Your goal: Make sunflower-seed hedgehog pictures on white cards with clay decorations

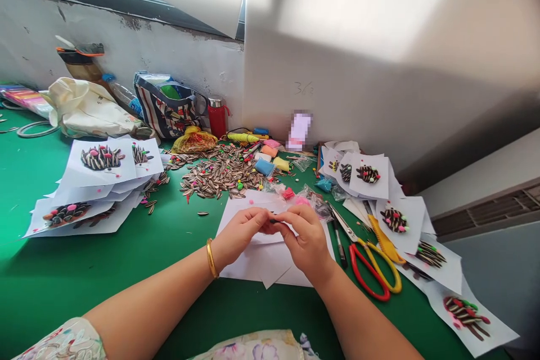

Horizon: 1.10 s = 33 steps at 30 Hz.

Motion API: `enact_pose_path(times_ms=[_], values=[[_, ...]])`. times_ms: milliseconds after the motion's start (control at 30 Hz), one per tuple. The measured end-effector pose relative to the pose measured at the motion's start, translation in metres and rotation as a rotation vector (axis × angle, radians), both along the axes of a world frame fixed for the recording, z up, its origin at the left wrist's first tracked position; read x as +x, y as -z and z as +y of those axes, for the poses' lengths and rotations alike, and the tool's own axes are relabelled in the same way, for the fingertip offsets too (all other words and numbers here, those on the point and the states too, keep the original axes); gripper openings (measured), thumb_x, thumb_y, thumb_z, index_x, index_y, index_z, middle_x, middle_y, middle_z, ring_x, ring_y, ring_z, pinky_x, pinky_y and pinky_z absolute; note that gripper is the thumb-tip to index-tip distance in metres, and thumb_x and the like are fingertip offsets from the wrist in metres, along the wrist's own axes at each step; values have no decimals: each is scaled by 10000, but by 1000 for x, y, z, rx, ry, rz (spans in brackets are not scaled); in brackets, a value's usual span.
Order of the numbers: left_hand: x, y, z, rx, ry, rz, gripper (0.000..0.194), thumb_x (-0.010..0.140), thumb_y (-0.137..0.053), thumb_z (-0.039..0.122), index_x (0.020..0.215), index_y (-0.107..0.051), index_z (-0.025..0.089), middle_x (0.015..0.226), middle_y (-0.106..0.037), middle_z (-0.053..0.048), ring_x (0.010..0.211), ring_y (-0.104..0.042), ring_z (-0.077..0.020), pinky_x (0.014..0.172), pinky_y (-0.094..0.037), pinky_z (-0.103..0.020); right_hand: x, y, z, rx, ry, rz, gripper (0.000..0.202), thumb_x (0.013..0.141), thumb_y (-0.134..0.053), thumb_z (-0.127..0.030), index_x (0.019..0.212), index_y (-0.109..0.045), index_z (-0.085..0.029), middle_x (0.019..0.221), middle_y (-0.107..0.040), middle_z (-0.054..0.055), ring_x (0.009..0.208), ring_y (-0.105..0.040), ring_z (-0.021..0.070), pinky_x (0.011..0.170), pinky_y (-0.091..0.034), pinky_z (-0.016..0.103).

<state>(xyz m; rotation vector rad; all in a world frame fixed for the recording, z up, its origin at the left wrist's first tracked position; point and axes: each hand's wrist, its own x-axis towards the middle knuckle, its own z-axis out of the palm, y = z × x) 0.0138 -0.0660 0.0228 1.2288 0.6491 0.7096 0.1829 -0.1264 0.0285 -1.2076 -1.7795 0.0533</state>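
My left hand, with a gold bangle on its wrist, and my right hand meet over white paper sheets. Their fingertips are closed in a pinch on a small dark piece. Fingers cover most of it, so I cannot tell what it is. Just beyond my hands lie pink clay and crumpled clear plastic bags. A loose heap of striped sunflower seeds spreads behind the paper to the left. Soft clay packs in blue, yellow and other colours sit beside the heap.
Scissors with red and yellow handles and a black pen lie at right. Seed-decorated cards are stacked at left, with more cards along the right. A red flask and striped bag stand by the wall.
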Motion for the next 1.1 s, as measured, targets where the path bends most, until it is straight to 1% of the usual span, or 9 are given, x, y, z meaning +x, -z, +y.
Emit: enact_pose_path(times_ms=[67, 167, 300, 467, 567, 633, 733, 867, 1100], values=[[0, -1, 0, 9, 12, 25, 450, 851, -601, 573, 891, -725, 142, 822, -700, -78, 811, -629, -192, 813, -498, -335, 0, 0, 0, -2, 1, 2, 172, 919, -599, -199, 1048, -702, -248, 877, -624, 50, 820, -585, 195, 732, -487, 373], [1, -3, 0, 24, 4, 78, 396, 812, -671, 531, 852, -721, 140, 799, -689, -62, 781, -616, -176, 774, -489, -308, -1, 0, 0, -11, -2, 8, 152, 912, -612, -208, 1027, -702, -250, 868, -623, 47, 816, -589, 195, 733, -488, 370], [0, -4, 1, 12, -26, 64, 353, 791, -707, 494, 858, -707, 147, 825, -682, -49, 793, -610, -172, 776, -484, -304, 1, 0, 1, -30, -8, 9, 156, 902, -629, -217, 1040, -699, -241, 884, -626, 48, 827, -592, 196, 744, -487, 370], [0, -2, 1, 40, -6, 84, 363, 822, -668, 506, 822, -701, 144, 774, -664, -42, 758, -588, -154, 757, -475, -284, 2, 3, 2, -26, -12, -1, 153, 911, -605, -200, 1023, -703, -237, 879, -624, 49, 824, -591, 194, 731, -483, 365], [0, -3, 1, 41, -16, 79, 351, 799, -696, 499, 805, -691, 148, 764, -651, -35, 751, -581, -154, 750, -474, -284, 1, 3, 3, -29, 1, -1, 155, 910, -600, -194, 1019, -701, -239, 886, -624, 51, 832, -587, 196, 740, -487, 370], [0, -4, 1, 33, -35, 63, 342, 777, -721, 488, 815, -685, 151, 774, -645, -30, 757, -579, -155, 751, -473, -285, 1, 2, 3, -26, 0, 3, 159, 906, -611, -203, 1033, -698, -240, 900, -626, 52, 849, -590, 199, 752, -493, 371], [0, -4, 0, 41, -48, 59, 344, 789, -708, 492, 837, -686, 152, 785, -646, -31, 768, -582, -158, 755, -474, -287, 1, 1, 2, -35, -19, 2, 181, 911, -609, -223, 1071, -690, -242, 919, -633, 57, 864, -596, 202, 763, -501, 375], [0, -3, 0, 66, -24, 62, 348, 817, -674, 499, 867, -703, 156, 811, -664, -43, 788, -590, -166, 774, -479, -296, 2, 0, 2, -60, -11, 2, 167, 929, -577, -219, 1037, -702, -241, 907, -633, 57, 856, -595, 200, 755, -500, 374], [1, -3, 0, 98, -54, 90, 358, 804, -683, 506, 846, -697, 150, 785, -662, -40, 759, -586, -164, 748, -474, -297, 1, -1, 2, -60, -32, 6, 136, 915, -611, -231, 1020, -697, -240, 907, -632, 52, 860, -593, 195, 763, -495, 367]])
